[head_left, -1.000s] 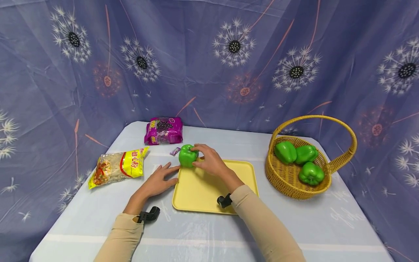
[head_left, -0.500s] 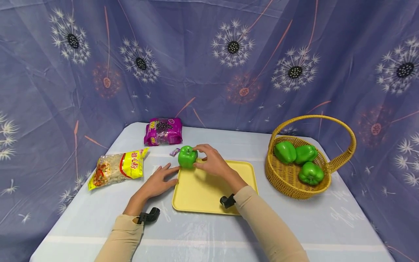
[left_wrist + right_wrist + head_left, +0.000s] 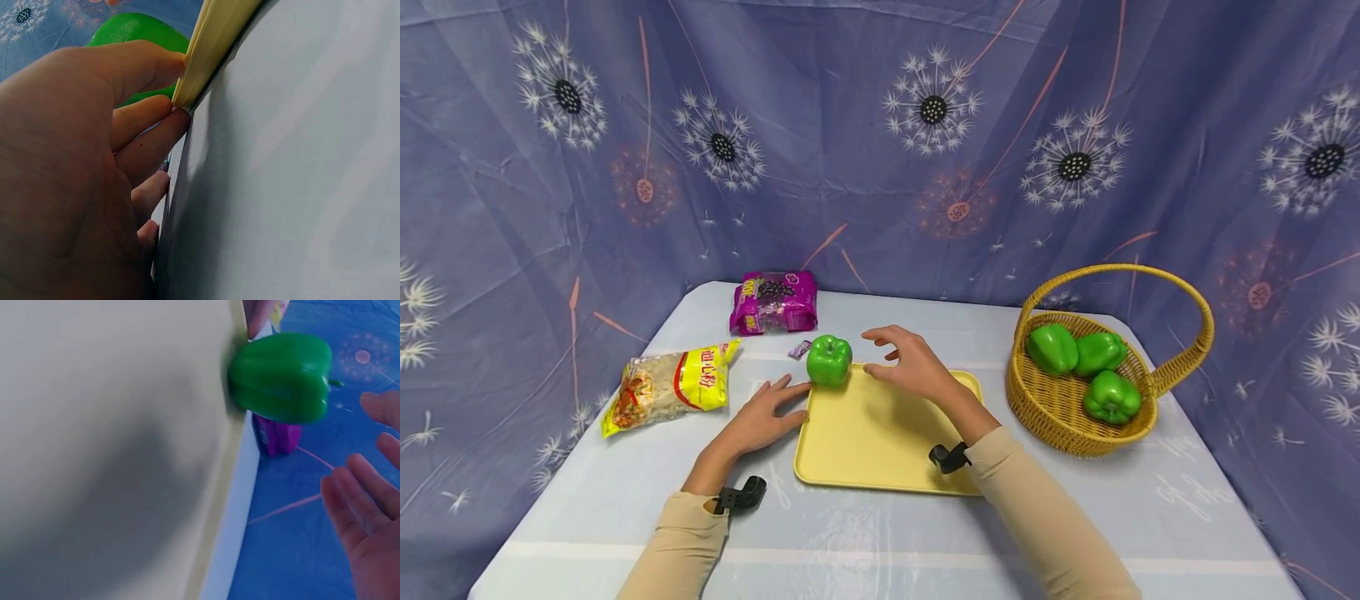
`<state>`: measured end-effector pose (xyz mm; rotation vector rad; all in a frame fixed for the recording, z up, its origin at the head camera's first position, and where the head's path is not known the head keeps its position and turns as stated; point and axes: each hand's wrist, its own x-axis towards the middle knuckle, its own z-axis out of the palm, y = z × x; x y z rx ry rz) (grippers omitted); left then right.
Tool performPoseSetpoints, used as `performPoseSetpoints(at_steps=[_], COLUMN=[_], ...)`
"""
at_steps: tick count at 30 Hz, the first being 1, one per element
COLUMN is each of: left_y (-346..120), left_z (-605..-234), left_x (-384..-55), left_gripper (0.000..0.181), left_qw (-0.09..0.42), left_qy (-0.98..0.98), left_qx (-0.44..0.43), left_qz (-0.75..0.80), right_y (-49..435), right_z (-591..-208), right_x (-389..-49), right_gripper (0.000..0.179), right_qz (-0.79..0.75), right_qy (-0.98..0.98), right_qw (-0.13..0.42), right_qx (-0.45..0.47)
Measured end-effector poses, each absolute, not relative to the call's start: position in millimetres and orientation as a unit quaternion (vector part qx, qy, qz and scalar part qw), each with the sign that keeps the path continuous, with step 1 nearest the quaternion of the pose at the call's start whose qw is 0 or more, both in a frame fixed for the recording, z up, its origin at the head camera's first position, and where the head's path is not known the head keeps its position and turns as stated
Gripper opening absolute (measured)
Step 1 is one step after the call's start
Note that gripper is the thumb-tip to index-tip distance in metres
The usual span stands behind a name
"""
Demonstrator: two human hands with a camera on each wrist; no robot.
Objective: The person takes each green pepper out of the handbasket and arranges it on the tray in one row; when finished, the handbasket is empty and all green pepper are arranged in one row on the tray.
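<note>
A green bell pepper (image 3: 829, 361) stands upright on the far left corner of a yellow tray (image 3: 880, 442), its stem up. My right hand (image 3: 912, 363) is over the tray, just right of the pepper and apart from it. Its thumb and fingers are spread, with nothing between them, as the right wrist view also shows. My left hand (image 3: 765, 417) rests beside the tray's left edge. In the left wrist view, the thumb and fingertips of that hand (image 3: 75, 144) touch the tray's rim (image 3: 209, 47), close to the pepper (image 3: 140, 31).
A wicker basket (image 3: 1026, 400) with a tall handle holds several green peppers at the right. To the left lies a yellow noodle-like bag (image 3: 670, 385). A purple package (image 3: 775, 302) and a small purple wrapped piece (image 3: 801, 349) lie behind the tray.
My right hand has let go of the pepper and moved to the right, away from it. The pepper stays on the tray's corner. My left hand has not moved.
</note>
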<state>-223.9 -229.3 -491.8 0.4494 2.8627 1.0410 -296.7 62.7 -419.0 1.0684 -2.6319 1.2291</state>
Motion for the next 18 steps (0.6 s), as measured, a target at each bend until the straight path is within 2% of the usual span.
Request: performPoseSetpoints(at_steps=[10, 18], left_y=[-231, -232], left_z=[-496, -498], left_x=[-226, -226], left_gripper=[0.054, 0.054], left_qw=[0.013, 0.019], left_qy=[0.922, 0.922], left_qx=[0.170, 0.163], left_qz=[0.347, 0.349], right_y=[102, 138], right_z=[-403, -395], right_x=[-294, -287], right_gripper=[0.045, 0.044], right_qz=[0.388, 0.372], right_qy=[-0.845, -0.853], right_qw=[0.058, 0.081], right_qx=[0.364, 0.358])
